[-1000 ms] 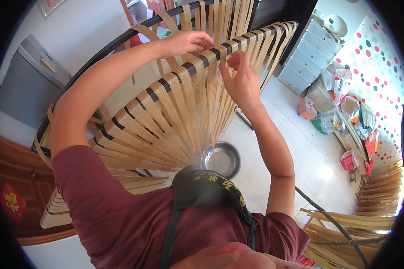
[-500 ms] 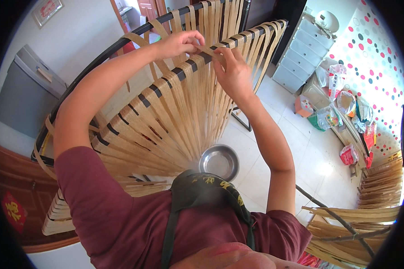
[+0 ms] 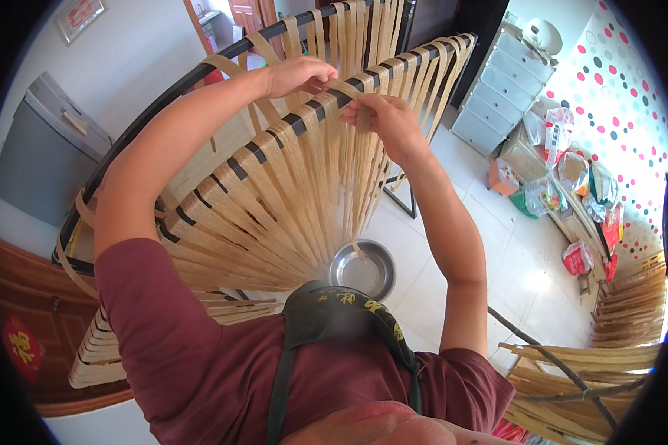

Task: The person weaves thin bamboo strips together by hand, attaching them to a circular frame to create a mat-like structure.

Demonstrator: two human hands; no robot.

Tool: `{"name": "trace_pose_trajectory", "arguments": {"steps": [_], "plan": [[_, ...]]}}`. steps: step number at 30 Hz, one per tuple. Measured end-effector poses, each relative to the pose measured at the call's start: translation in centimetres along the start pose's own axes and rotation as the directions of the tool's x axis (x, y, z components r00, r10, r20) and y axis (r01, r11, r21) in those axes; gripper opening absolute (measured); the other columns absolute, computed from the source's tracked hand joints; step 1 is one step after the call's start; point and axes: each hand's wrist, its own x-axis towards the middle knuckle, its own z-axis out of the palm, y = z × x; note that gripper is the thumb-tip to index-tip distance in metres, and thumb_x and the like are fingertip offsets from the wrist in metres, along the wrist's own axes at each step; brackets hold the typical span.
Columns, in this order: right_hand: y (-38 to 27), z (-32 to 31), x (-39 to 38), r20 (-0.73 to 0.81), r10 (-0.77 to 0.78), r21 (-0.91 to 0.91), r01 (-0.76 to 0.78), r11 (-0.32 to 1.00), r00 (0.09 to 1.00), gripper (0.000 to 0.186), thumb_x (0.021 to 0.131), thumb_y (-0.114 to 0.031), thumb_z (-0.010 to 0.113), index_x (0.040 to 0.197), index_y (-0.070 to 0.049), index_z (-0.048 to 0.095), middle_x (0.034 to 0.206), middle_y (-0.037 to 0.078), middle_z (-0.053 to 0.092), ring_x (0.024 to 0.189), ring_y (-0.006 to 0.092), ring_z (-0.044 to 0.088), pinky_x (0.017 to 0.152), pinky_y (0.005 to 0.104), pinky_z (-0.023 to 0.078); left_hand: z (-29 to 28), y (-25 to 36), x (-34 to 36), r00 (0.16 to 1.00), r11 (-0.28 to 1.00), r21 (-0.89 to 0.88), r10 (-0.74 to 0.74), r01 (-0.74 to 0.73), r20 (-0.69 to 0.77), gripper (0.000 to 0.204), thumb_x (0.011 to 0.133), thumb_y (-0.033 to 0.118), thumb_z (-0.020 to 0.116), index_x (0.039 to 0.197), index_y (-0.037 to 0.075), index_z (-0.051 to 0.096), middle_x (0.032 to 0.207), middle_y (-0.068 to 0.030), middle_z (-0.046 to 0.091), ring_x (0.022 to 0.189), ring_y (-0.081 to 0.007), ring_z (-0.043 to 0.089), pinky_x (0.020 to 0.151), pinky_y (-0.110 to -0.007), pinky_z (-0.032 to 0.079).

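Note:
A long flat beige strip (image 3: 344, 87) lies over the black rail (image 3: 237, 167) of a rack, between my two hands. My left hand (image 3: 298, 77) is closed at the strip's far end, above the rail; what its fingertips pinch is partly hidden. On the near side of the rail, my right hand (image 3: 393, 124) grips the strip between thumb and fingers. Many similar strips (image 3: 274, 185) hang side by side along this rail, fanning down in front of me. Black gaps of bare rail show between them.
A second black rail (image 3: 178, 85) with more hanging strips runs behind. A metal basin (image 3: 363, 271) stands on the tiled floor below. Right are drawers (image 3: 497, 89), bagged goods (image 3: 559, 133) and a branch pole (image 3: 549, 352) near more strips. A grey fridge (image 3: 44, 159) stands left.
My right hand has moved down to the near side of the rail, drawing the strip over it. My left hand has shifted slightly. A strip's end now shows over the basin.

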Motion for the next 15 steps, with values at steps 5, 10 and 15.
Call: {"name": "trace_pose_trajectory", "arguments": {"steps": [5, 10, 15], "plan": [[-0.4, 0.3, -0.3, 0.04, 0.015, 0.008, -0.015, 1.0, 0.999, 0.032, 0.105, -0.02, 0.053, 0.106, 0.009, 0.068, 0.098, 0.016, 0.074, 0.095, 0.0247, 0.073, 0.089, 0.0327, 0.056, 1.2, 0.3, -0.1, 0.996, 0.997, -0.056, -0.059, 0.056, -0.063, 0.021, 0.094, 0.019, 0.043, 0.089, 0.004, 0.057, 0.088, 0.0011, 0.05, 0.085, -0.0106, 0.047, 0.085, -0.03, 0.042], [1.2, -0.7, 0.5, 0.052, -0.142, -0.227, 0.15, 0.962, 0.988, 0.031, 0.103, -0.023, 0.058, 0.111, 0.006, 0.067, 0.097, 0.016, 0.074, 0.088, 0.0221, 0.072, 0.081, 0.036, 0.056, 0.8, -0.9, 0.5, 0.996, 0.996, -0.051, -0.079, 0.077, -0.036, 0.03, 0.097, 0.02, 0.042, 0.107, 0.004, 0.064, 0.105, 0.0001, 0.062, 0.098, -0.0088, 0.056, 0.09, -0.027, 0.044], [3.4, -2.4, 0.7, 0.043, -0.743, -0.82, 0.449, 0.356, 0.668, 0.03, 0.09, -0.017, 0.072, 0.112, -0.002, 0.06, 0.101, 0.013, 0.071, 0.078, 0.028, 0.07, 0.074, 0.0411, 0.055, 0.8, -0.3, 1.3, 0.994, 0.99, 0.138, 0.043, -0.028, -0.103, 0.029, 0.102, 0.014, 0.052, 0.129, 0.005, 0.058, 0.117, -0.0009, 0.064, 0.107, -0.009, 0.057, 0.094, -0.027, 0.046]]}}
